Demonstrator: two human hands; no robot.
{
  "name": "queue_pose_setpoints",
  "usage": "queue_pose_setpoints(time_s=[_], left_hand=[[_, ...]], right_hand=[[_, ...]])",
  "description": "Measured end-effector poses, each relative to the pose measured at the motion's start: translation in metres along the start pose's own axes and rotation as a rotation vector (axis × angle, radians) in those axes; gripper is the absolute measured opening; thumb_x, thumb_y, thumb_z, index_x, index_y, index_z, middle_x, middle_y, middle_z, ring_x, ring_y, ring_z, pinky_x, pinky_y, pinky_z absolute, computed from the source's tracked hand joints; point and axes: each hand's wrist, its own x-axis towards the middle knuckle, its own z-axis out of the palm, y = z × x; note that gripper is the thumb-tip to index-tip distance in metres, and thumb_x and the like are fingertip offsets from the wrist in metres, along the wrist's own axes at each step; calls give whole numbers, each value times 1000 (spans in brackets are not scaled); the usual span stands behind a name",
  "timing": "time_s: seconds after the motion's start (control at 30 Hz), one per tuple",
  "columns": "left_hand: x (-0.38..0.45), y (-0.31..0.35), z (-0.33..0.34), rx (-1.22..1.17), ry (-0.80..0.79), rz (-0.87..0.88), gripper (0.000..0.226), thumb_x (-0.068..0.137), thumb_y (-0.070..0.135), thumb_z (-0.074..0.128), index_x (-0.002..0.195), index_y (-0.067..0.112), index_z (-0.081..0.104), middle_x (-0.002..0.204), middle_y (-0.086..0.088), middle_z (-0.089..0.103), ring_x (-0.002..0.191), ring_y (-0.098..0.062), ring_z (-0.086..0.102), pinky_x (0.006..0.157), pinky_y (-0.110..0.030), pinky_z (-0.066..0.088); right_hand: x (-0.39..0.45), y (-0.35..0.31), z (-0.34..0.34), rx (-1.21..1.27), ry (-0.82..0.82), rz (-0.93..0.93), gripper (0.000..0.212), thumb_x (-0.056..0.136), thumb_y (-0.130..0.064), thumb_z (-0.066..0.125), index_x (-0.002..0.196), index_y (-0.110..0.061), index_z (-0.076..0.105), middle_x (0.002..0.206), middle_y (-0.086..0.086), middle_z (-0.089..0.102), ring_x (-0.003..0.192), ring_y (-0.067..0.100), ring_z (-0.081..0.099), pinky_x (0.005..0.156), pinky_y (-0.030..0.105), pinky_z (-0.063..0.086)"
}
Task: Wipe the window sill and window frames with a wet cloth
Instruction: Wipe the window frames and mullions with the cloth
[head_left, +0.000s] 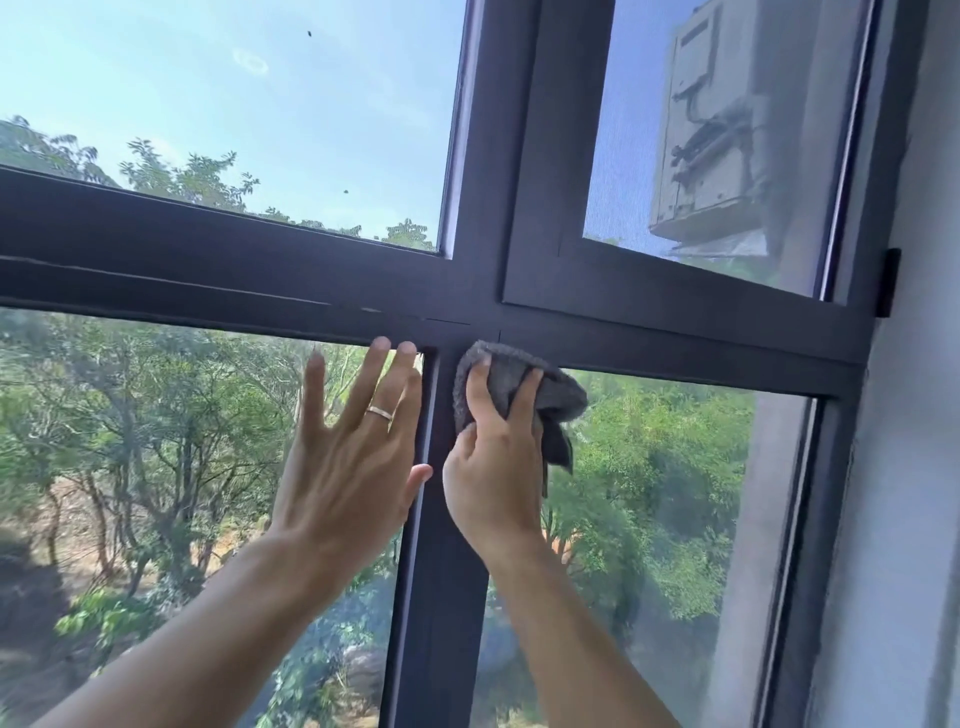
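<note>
Head view, looking up at a dark window frame (467, 291) where a vertical mullion (441, 571) meets the horizontal bar.

Right hand (493, 467): fingers and thumb curled round a bunched grey cloth (524, 387), gripping it. Cloth sits high on the mullion, pressed against its right face just under the crossing; a loose fold hangs down on the right side, over the lower right pane (675, 519). Cannot tell from the picture whether the cloth is wet.

Left hand (353, 457): fingers straight and spread, holding nothing, laid flat against the lower left pane (156, 441) just beside the mullion. Fingertips reach the underside of the horizontal bar; thumb touches the mullion's left edge. A ring (380, 413) on one finger.

Both forearms come up from the bottom edge, bare.

Upper left pane (234, 104): sky, treetops, two small dark specks on the glass. Upper right: a sash with mesh screen (634, 130); behind it a pale outdoor air-conditioner unit (711, 145). Green trees through both lower panes. White wall (924, 467) at far right, a small black block (889, 283) on the frame's edge there.

Sill not in view.
</note>
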Motion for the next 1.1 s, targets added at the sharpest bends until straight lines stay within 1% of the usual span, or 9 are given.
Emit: queue_pose_setpoints(time_s=[0.1, 0.2, 0.33, 0.53, 0.6, 0.7, 0.83, 0.97, 1.1], left_hand=[[-10, -4, 1, -18, 6, 17, 88, 70, 39, 81, 139, -3, 45, 154, -20, 33, 145, -35, 27, 114, -67, 12], [-17, -6, 2, -36, -2, 10, 88, 71, 41, 80, 140, -3, 45, 154, -19, 33, 145, -34, 26, 114, -67, 11], [-19, -6, 8, -79, -9, -3, 91, 71, 42, 79, 141, -4, 43, 155, -18, 32, 146, -33, 25, 114, -67, 8], [-19, -10, 32, -148, -32, -27, 101, 66, 45, 82, 143, -1, 36, 156, -15, 29, 145, -30, 27, 113, -68, 6], [-20, -12, 37, -167, -22, -18, 100, 70, 47, 77, 146, 2, 31, 158, -13, 24, 147, -28, 21, 113, -68, 7], [-21, -13, 43, -187, -14, -7, 98, 75, 48, 70, 150, 4, 25, 161, -12, 17, 149, -27, 16, 114, -67, 5], [-23, -12, 45, -207, -6, 5, 96, 77, 47, 68, 151, 6, 21, 162, -11, 12, 150, -25, 10, 115, -65, -1], [-24, -10, 40, -200, -3, 30, 83, 79, 44, 62, 148, 6, 34, 161, -15, 18, 149, -29, 15, 114, -67, 2], [-36, -2, 40, -186, 2, 86, 74, 81, 43, 64, 142, 4, 46, 158, -15, 28, 148, -29, 21, 115, -66, 8]], right_hand=[[3, 3, 5, 7, 138, 37, 54, 101, -16, 44, 152, -32, 34, 146, 13, 39, 132, 34, 34, 114, 41, 29], [-23, 20, 9, 90, 176, 68, 44, 99, -14, 53, 143, -18, 51, 113, 9, 56, 110, 30, 52, 98, 41, 45], [14, 15, -5, 197, 230, 212, 42, 98, -29, 58, 139, -17, 56, 110, 3, 47, 88, 13, 45, 94, 36, 43], [-7, 27, 8, 178, 273, 193, 39, 94, -41, 61, 121, -14, 68, 110, 3, 45, 85, -10, 42, 89, 23, 41], [11, 23, 8, 173, 335, 169, 38, 94, -42, 60, 114, -12, 71, 112, 4, 45, 88, -2, 46, 89, 33, 46], [27, 19, 19, 182, 411, 148, 47, 96, -48, 52, 124, -13, 66, 106, 2, 45, 95, 25, 54, 86, 30, 40], [-28, 40, 50, 148, 480, 43, 57, 97, -51, 42, 125, -7, 63, 92, 5, 48, 80, 25, 55, 71, 37, 52], [-11, 43, 55, 154, 568, 62, 56, 99, -51, 39, 101, -3, 68, 84, 3, 47, 73, 25, 52, 66, 45, 52], [-36, 52, 63, 148, 573, -13, 52, 100, -41, 43, 116, 2, 67, 86, 4, 48, 75, 22, 53, 64, 38, 53]])
